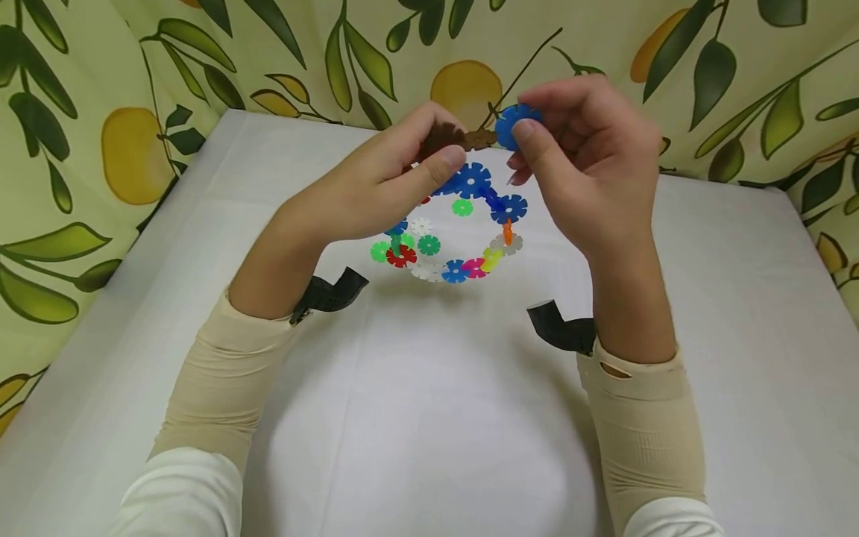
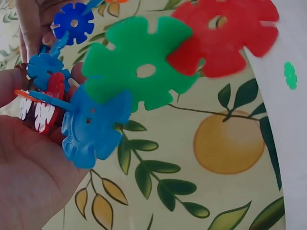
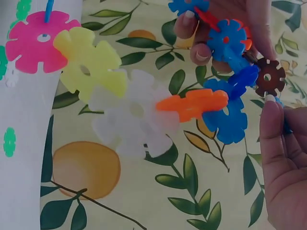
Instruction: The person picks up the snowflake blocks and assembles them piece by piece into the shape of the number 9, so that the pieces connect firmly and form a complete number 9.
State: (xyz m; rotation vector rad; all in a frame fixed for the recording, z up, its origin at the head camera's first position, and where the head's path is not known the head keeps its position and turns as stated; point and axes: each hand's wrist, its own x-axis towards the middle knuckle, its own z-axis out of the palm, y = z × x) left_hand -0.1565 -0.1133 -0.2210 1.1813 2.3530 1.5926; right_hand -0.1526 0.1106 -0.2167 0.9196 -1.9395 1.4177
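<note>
In the head view, my left hand (image 1: 376,175) grips a brown slotted snowflake disc between thumb and fingers. It belongs to a chain of interlocked coloured discs that hangs in a ring below, with blue discs (image 1: 471,180) at its top. My right hand (image 1: 590,164) pinches a blue snowflake disc (image 1: 515,125) against the edge of another brown disc (image 1: 479,139). Whether the two are slotted together I cannot tell. A green disc (image 2: 139,62) and a red disc (image 2: 225,33) hang close in the left wrist view; yellow (image 3: 91,62) and orange (image 3: 192,104) ones show in the right.
A few loose discs, such as a green one (image 1: 462,207), lie on the white tabletop (image 1: 429,418) behind the ring. A leaf-and-fruit patterned cloth (image 1: 168,82) hangs along the table's far edge. Black mounts (image 1: 560,328) stick out from both wrists.
</note>
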